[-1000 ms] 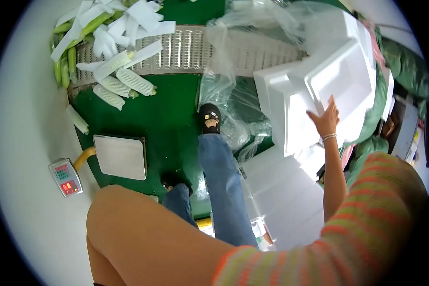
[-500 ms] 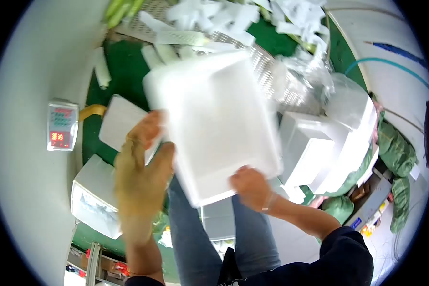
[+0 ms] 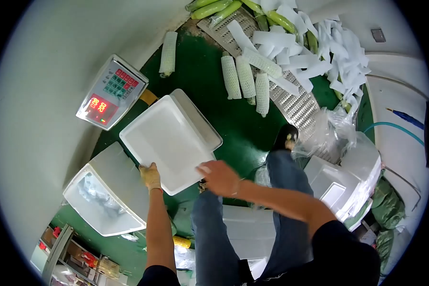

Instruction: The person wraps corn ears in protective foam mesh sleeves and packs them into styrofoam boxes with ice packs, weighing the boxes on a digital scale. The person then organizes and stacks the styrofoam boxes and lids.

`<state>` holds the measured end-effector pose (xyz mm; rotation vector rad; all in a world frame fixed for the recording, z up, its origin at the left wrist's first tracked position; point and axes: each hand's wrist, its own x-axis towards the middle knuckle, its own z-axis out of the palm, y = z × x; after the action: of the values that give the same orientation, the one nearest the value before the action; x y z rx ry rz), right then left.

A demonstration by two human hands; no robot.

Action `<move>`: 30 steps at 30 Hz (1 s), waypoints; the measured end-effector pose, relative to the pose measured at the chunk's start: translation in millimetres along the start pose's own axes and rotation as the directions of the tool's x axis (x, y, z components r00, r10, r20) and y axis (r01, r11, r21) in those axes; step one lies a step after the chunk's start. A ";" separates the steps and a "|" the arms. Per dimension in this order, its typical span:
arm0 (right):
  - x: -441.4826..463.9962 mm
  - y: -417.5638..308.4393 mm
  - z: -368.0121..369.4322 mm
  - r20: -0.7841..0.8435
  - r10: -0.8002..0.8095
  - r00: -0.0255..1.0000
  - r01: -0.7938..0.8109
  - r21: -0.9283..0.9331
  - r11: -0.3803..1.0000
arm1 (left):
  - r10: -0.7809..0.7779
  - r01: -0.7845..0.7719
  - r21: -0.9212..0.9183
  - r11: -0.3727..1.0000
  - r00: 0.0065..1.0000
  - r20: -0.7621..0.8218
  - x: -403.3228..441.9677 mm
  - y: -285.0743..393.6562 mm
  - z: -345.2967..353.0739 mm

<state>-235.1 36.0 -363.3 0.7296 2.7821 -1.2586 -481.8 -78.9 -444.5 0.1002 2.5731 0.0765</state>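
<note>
From my distant seat I'm on the scale panel (image 3: 112,93) first, ahead and to the left of the left hand (image 3: 151,176): red digits (image 3: 98,105) are glowing, but they smear together and I can't read a clean number, and the markings on the keypad (image 3: 120,84) with its teal and red keys are too small for me. Down to the grip, and the left fingers are closed over the near rim of the white box (image 3: 169,143), just by its left-hand stretch. The right hand (image 3: 220,178) is at the box's near right corner, half curled and blurred; whether it touches or holds the rim, I cannot tell. The box lies directly ahead of both hands, over the scale plate (image 3: 209,132), whose edge peeks out past the far right side. It's shallow and rectangular, open face up, smooth and plain inside, with rounded corners and a raised lip. Just left of the left hand sits a deeper box (image 3: 133,186), clear plastic crumpled in its mouth. Well ahead of the right hand, net-sleeved vegetables (image 3: 245,77) lie on the green floor (image 3: 209,66).
</note>
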 end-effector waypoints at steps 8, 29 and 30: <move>20.6 304.5 -181.9 -0.224 0.461 0.859 -0.512 -0.382 0.769 | 0.800 -0.863 -0.032 0.505 0.482 -0.359 -32.8 266.3 9.2; 98.4 389.1 -179.7 0.247 0.567 0.786 -0.510 0.778 0.367 | 0.434 -0.149 -0.518 0.843 0.757 0.489 31.8 356.5 197.4; 99.5 390.4 -157.3 0.215 0.570 0.793 -0.479 0.797 0.366 | 0.443 -0.063 -0.566 0.822 0.695 0.566 18.5 353.7 202.2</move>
<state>-133.7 411.5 -552.5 1.5732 1.5019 -2.3296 -369.0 281.7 -598.0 0.2500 1.6983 0.7015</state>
